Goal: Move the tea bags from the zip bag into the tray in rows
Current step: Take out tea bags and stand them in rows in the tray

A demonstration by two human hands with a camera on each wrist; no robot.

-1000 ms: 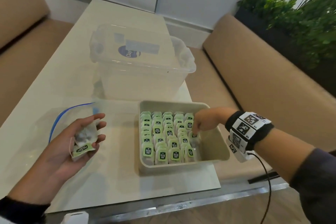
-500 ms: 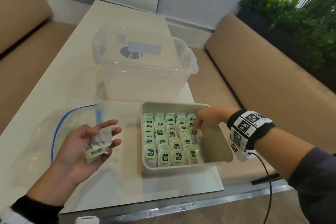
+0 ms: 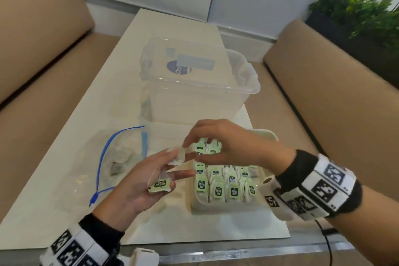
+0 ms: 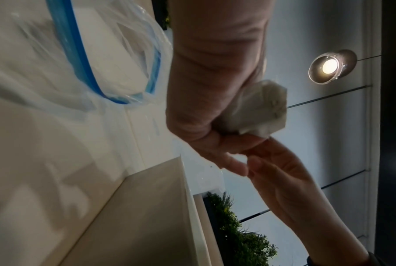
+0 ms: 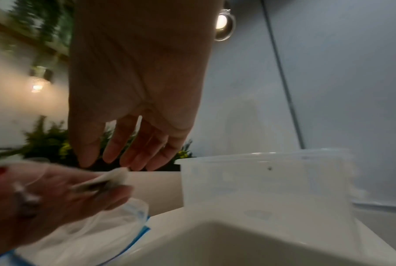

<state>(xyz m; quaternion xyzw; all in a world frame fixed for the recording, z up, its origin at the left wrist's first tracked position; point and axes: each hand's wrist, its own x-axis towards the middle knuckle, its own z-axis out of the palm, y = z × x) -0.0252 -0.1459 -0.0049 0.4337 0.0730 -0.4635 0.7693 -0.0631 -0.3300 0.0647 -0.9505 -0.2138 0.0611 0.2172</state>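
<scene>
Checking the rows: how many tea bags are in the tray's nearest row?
4 tea bags along the tray's near wall: leftmost, second, third, rightmost; the wrist camera may hide more.

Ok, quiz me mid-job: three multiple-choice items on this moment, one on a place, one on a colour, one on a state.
1. Where does the zip bag lie?
A. left of the tray on the table
B. inside the clear box
C. on the bench seat

2. What colour are the tags on the tea bags in the tray?
A. red
B. green
C. yellow

3. What is the left hand doing?
A. resting flat on the table
B. zipping the bag
C. holding tea bags while the right hand reaches for them

Answers: 1 A, its blue zip curves beside the tray; 2 B, rows of green tags show; 3 C, both hands meet over the tray's left edge.
</scene>
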